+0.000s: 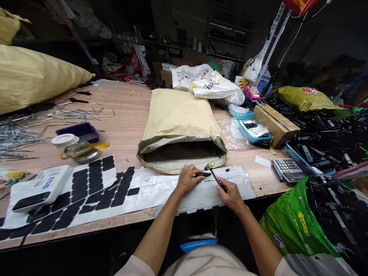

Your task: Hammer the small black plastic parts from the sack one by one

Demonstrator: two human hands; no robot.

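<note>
My right hand (230,194) is closed around the dark handle of a small hammer (214,177). Its head, with a yellow-green end, is up by the mouth of the sack. With closed fingers, my left hand (189,178) grips a slim black part (202,174) against the pale board (198,197). The far end of that part lies close to the hammer. A tiny black piece (227,170) rests on the board further right. Just beyond both hands lies a large tan woven sack (181,115), its mouth facing me; its contents are too dark to make out.
On the left are a sheet of black pads (79,186), a white box-shaped device (43,188), a glass jar (83,151) and many metal rods (17,134). To the right stand a calculator (289,170), a cardboard box (273,122) and a green bag of black parts (287,214).
</note>
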